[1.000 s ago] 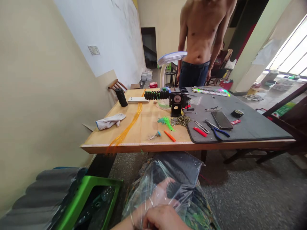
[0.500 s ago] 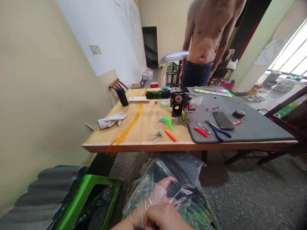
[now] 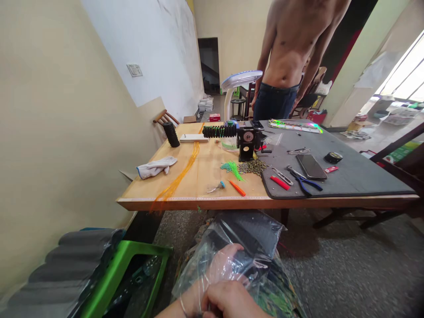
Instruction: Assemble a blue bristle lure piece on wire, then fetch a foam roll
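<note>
A clear plastic bag (image 3: 195, 269) lies over my lap below the table's front edge. Inside it is my left hand (image 3: 225, 263), seen through the film, with fingers apart; part of the hand is blurred by glare and folds. My right hand (image 3: 228, 300) is closed on the bag's near edge, beside my left wrist. Dark material (image 3: 261, 227) shows through the far part of the bag.
On the wooden table (image 3: 132, 192) are a black crank device (image 3: 247, 141), orange strands (image 3: 185, 170), a white glove (image 3: 157, 167), an orange tool (image 3: 237, 188), pliers (image 3: 304, 180) and a phone (image 3: 311, 166). A green stool (image 3: 122, 258) stands left. A person (image 3: 291, 57) stands beyond.
The whole view has shifted slightly, so the table and room sit a little farther right. Both hands keep nearly the same pose in and on the bag.
</note>
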### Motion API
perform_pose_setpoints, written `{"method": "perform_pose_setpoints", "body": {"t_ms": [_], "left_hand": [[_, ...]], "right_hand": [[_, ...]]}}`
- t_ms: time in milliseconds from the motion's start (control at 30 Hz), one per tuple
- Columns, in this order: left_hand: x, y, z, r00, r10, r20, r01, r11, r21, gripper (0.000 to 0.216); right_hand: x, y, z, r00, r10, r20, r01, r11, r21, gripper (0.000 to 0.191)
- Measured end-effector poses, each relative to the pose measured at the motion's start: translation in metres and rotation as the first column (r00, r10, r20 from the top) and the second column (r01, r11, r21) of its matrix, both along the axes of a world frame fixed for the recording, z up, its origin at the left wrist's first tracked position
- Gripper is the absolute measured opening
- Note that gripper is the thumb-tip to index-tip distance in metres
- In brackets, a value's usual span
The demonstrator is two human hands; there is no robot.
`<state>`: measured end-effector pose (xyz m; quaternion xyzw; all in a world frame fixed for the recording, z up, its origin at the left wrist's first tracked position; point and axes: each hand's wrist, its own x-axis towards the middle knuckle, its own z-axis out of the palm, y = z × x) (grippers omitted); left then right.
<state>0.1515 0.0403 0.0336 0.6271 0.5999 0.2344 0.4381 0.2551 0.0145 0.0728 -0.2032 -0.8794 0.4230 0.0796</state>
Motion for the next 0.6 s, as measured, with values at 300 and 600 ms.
{"method": "perform_pose_setpoints", "body": {"t_ms": [300, 600], "left_hand": [[-0.003, -0.003, 0.006, 0.999, -0.002, -0.045, 0.002, 1.000, 0.013, 0.075], [-0.001, -0.004, 0.023, 0.991, -0.006, -0.131, 0.003, 1.000, -0.018, 0.070]], "right_hand": [[0.001, 0.001, 0.002, 1.000, 0.003, 0.029, -0.002, 1.000, -0.021, 0.013], [0.000, 0.001, -0.001, 1.000, 0.000, -0.010, 0.000, 1.000, -0.030, 0.016]]}}
